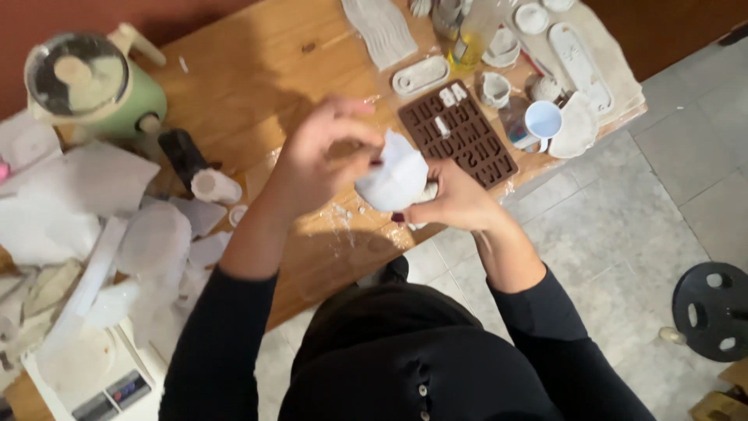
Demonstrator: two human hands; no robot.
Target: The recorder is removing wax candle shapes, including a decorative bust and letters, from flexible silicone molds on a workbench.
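Both hands hold a white moulded piece (396, 178) above the near edge of the wooden table (257, 86). The left hand (323, 160) curls over it from 9 o'clock, fingers pinching its top. The right hand (456, 201) grips its underside from 4 o'clock. A brown letter mould (467, 144) lies at 1 o'clock, a green pot (93, 86) at 10 o'clock.

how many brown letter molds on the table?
1. The brown letter mold lies flat on the wooden table, just beyond the right hand. Clutter could hide others.
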